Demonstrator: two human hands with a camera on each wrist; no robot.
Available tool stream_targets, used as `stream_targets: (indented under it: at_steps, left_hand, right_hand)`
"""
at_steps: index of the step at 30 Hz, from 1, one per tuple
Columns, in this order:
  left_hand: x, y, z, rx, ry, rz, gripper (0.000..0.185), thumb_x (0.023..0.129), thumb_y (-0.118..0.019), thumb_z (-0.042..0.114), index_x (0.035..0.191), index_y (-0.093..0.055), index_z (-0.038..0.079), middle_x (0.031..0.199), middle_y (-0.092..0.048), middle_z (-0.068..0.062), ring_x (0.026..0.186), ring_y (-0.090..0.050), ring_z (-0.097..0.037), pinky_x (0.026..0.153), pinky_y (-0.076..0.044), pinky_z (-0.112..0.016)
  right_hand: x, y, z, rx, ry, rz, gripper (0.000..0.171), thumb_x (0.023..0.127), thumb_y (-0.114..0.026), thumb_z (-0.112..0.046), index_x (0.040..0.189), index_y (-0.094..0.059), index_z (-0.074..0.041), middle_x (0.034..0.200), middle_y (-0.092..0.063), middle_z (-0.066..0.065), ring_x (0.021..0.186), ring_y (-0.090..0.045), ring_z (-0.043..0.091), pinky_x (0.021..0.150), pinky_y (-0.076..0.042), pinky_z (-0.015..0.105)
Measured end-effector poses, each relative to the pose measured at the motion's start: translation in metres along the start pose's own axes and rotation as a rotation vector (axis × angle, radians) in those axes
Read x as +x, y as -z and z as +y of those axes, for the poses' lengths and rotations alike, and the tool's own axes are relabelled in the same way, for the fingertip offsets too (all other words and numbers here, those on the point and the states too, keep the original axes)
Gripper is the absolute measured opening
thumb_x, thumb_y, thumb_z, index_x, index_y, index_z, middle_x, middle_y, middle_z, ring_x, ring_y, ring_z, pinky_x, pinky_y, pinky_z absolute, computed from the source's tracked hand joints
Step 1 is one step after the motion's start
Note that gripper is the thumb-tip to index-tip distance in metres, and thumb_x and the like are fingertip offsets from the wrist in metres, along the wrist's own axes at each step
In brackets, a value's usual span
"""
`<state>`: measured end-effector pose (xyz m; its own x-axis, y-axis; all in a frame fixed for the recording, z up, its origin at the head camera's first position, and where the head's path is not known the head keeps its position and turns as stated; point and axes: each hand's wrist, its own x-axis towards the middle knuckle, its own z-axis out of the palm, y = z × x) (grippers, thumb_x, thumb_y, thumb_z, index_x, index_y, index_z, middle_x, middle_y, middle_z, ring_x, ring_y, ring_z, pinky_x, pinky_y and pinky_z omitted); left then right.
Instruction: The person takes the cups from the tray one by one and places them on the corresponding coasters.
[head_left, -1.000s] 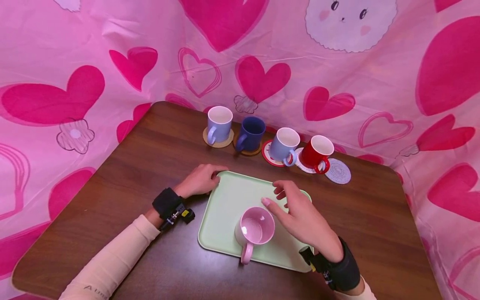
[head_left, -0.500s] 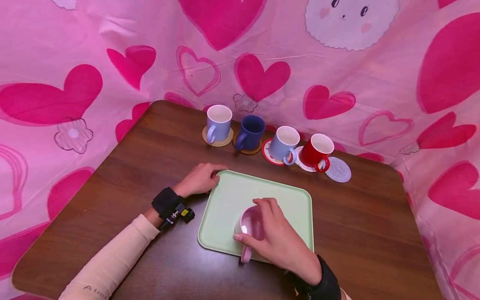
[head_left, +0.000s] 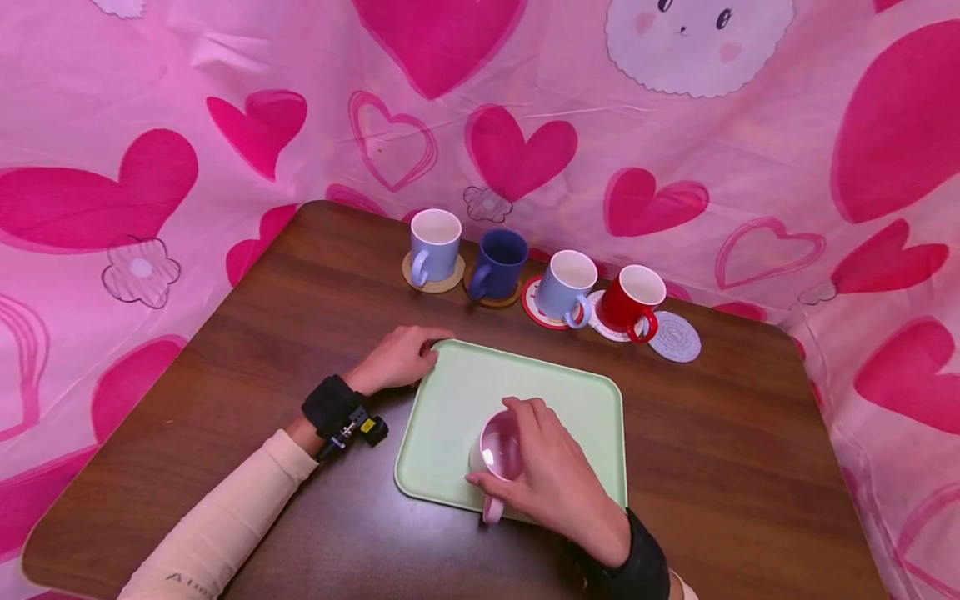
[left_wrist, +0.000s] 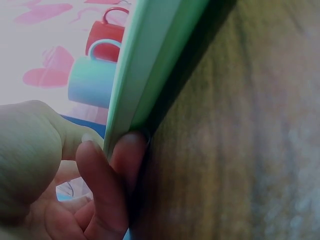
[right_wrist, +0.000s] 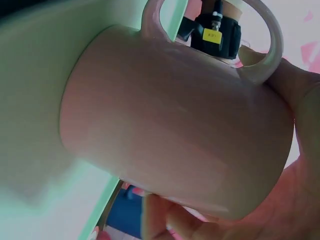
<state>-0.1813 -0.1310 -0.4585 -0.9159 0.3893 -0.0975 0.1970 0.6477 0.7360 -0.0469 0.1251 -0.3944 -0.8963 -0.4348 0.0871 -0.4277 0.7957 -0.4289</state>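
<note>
My right hand [head_left: 558, 475] comes down over a pink mug [head_left: 492, 446] and grips it near the rim, thumb on one side and fingers on the other. The mug stands upright on a light green tray [head_left: 465, 387], its handle towards me. In the right wrist view the mug's pink wall [right_wrist: 170, 120] fills the middle, and its base meets the tray. My left hand [head_left: 400, 358] holds the tray at its far left corner. The left wrist view shows fingers [left_wrist: 102, 182] curled at the tray's edge [left_wrist: 145, 65].
Along the back stand a periwinkle mug [head_left: 437, 242], a dark blue mug [head_left: 498, 265], a light blue mug [head_left: 564, 287] and a red mug [head_left: 632, 302], each on a coaster. A bare grey-white coaster [head_left: 674, 337] lies at the row's right end. A pink heart-print cloth hangs behind the brown table [head_left: 247, 358].
My right hand has moved left and towards me from above the tray's right side and taken hold of the pink mug. My left hand stays at the tray's corner.
</note>
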Motion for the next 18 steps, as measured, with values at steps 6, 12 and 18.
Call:
stream_targets:
  at_steps: [6, 12, 18]
  left_hand:
    - [-0.001, 0.000, 0.001, 0.005, 0.007, 0.000, 0.042, 0.093, -0.057, 0.007, 0.134, -0.061, 0.013, 0.099, -0.062, -0.006, 0.063, -0.056, -0.019, 0.056, -0.046, -0.031]
    - [-0.001, 0.000, 0.002, 0.005, 0.004, -0.001, 0.042, 0.093, -0.057, 0.006, 0.134, -0.061, 0.012, 0.100, -0.062, -0.007, 0.064, -0.055, -0.019, 0.057, -0.044, -0.031]
    - [-0.001, 0.001, 0.001, -0.011, -0.002, 0.000, 0.042, 0.093, -0.057, 0.006, 0.134, -0.061, 0.012, 0.103, -0.062, -0.006, 0.068, -0.057, -0.019, 0.059, -0.046, -0.031]
  right_hand:
    - [0.010, 0.004, 0.013, 0.023, 0.001, 0.007, 0.088, 0.066, -0.082, -0.059, 0.134, -0.048, -0.016, 0.115, -0.056, -0.002, 0.099, -0.052, 0.011, 0.078, -0.052, 0.030]
    - [0.019, 0.007, 0.028, 0.047, 0.063, 0.007, 0.086, 0.067, -0.080, -0.061, 0.133, -0.050, -0.016, 0.117, -0.056, -0.003, 0.101, -0.051, 0.009, 0.079, -0.053, 0.031]
    - [0.030, 0.011, 0.042, 0.075, 0.130, -0.010, 0.085, 0.067, -0.079, -0.062, 0.133, -0.049, -0.017, 0.118, -0.055, -0.004, 0.104, -0.050, 0.007, 0.081, -0.053, 0.031]
